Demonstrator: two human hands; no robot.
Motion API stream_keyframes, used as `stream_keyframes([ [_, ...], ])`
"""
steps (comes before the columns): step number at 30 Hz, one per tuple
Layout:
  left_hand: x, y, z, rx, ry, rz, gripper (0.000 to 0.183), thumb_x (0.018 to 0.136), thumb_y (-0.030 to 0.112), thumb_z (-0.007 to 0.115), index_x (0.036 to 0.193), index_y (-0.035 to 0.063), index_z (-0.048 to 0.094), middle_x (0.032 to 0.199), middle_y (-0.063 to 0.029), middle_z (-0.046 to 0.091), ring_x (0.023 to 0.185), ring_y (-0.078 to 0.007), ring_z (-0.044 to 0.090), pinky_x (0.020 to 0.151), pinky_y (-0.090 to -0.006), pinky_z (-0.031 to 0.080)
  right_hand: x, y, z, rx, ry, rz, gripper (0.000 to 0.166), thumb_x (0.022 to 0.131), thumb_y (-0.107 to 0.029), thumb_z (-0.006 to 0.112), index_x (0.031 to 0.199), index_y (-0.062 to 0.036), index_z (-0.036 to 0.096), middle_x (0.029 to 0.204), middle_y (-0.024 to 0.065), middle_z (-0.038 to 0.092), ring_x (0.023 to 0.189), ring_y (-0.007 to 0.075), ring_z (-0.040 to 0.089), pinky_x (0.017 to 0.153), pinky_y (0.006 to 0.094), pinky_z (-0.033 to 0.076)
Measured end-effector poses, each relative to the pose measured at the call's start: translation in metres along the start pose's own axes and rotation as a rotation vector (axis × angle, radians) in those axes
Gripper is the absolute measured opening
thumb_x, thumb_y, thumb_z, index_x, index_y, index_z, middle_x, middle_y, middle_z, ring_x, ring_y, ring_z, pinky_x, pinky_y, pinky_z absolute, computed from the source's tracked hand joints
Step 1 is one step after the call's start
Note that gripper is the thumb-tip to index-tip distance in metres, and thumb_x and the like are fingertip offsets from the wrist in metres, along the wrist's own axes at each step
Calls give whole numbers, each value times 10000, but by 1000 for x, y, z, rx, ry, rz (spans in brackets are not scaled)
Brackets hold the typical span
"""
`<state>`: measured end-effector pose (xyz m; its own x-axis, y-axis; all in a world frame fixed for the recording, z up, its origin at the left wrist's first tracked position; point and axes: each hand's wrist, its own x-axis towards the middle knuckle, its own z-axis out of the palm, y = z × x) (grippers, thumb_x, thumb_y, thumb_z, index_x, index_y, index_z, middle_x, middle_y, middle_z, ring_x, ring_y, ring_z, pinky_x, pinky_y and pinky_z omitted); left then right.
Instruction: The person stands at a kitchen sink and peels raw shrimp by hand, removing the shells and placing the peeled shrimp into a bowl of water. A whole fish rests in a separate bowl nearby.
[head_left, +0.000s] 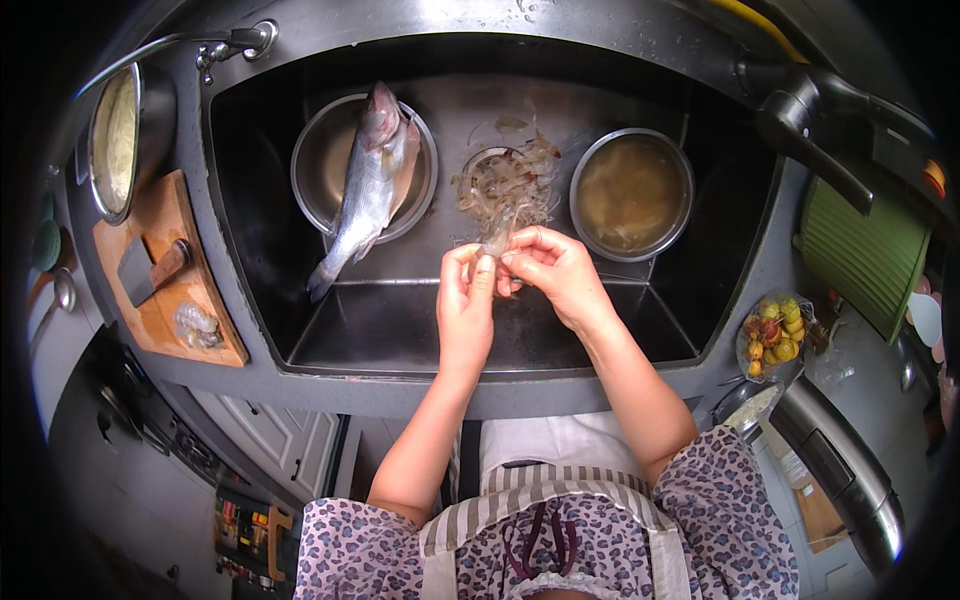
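Over the front part of the sink, my left hand (469, 289) pinches a raw shrimp (497, 241) between thumb and fingers. My right hand (551, 262) grips the same shrimp from the right with its fingertips. Just beyond them, a pile of shrimp shells and heads (517, 176) lies over the sink drain. To the left, a whole fish (367, 176), its belly cut open, rests across a metal bowl (301, 142), tail hanging over the rim. On the right stands a metal bowl of cloudy liquid (634, 195) with pale pieces in it.
A wooden cutting board (161, 337) left of the sink bears a cleaver (150, 271) and a clear plastic bundle (196, 326). Behind it stands a metal pot (154, 127). A faucet (814, 146) reaches over the right back corner. Bagged fruit (772, 336) sits at the right, near a green ribbed rack (862, 240).
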<state>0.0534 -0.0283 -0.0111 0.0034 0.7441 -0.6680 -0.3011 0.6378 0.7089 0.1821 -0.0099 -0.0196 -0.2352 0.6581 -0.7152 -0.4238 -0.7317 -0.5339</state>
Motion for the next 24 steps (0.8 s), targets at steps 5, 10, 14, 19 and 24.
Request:
stream_keyframes([
  [5, -2, 7, 1, 357, -19, 27, 179, 955, 176, 455, 1020, 12, 488, 732, -3, 487, 608, -60, 428, 563, -216, 422, -2, -4, -4, -112, 37, -8, 176, 797, 0, 613, 970, 6, 581, 866, 41, 617, 766, 87, 579, 703, 224, 478],
  [10, -3, 3, 2, 386, -6, 15, 160, 943, 187, 488, 946, 29, 511, 646, 39, 425, 514, -22, 345, 437, -184, 303, -2, 1, 2, -180, 123, -82, 102, 777, -32, 642, 824, 7, 562, 753, 0, 597, 699, 25, 527, 626, 195, 446],
  [14, -3, 8, 5, 296, -19, -98, 167, 939, 204, 498, 904, 43, 521, 628, 57, 402, 490, 1, 303, 398, -167, 229, -4, 5, -4, -247, 185, -25, 85, 758, -30, 642, 762, -15, 558, 686, -41, 550, 643, 4, 464, 566, 171, 394],
  [19, 0, 8, 0, 80, -123, -216, 176, 938, 222, 497, 865, 61, 493, 605, 47, 383, 444, -12, 266, 376, -183, 197, -4, 7, -6, -308, 196, -135, 120, 730, -43, 661, 700, -24, 546, 630, -61, 510, 594, -1, 417, 523, 174, 367],
  [24, 1, 13, -3, -129, -148, -381, 208, 934, 227, 491, 793, 84, 438, 577, 33, 352, 415, -24, 240, 361, -193, 174, -2, 10, -7, -570, 249, -291, 141, 663, -37, 678, 653, -22, 539, 583, -19, 499, 545, 21, 428, 487, 202, 374],
])
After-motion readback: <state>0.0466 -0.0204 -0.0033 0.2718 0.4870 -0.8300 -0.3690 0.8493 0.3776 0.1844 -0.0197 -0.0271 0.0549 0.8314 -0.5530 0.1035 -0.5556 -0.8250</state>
